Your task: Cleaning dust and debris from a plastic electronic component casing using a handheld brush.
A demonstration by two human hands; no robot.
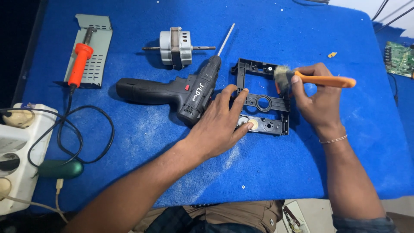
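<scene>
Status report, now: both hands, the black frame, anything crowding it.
Left hand flat on black plastic frame, pinning it. Right hand grips orange-handled brush, bristles on frame's top right corner. Cordless drill lies close to the frame's left side.

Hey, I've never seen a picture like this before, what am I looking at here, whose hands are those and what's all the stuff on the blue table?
This is one picture from a camera worn on a person's head, looking down at their own two bare hands over a table covered in blue cloth.

The left hand presses down on a black plastic frame lying flat on the cloth. The right hand holds a small brush with an orange handle, its bristles against the frame's upper right part.

Beside the frame lies a black cordless drill with a long bit. Above it sits a small grey electric motor with a shaft sticking out each side. At the upper left, an orange-handled soldering iron rests on a grey metal plate; its black cord runs toward a white power strip at the left edge. A green circuit board shows at the far right.
</scene>
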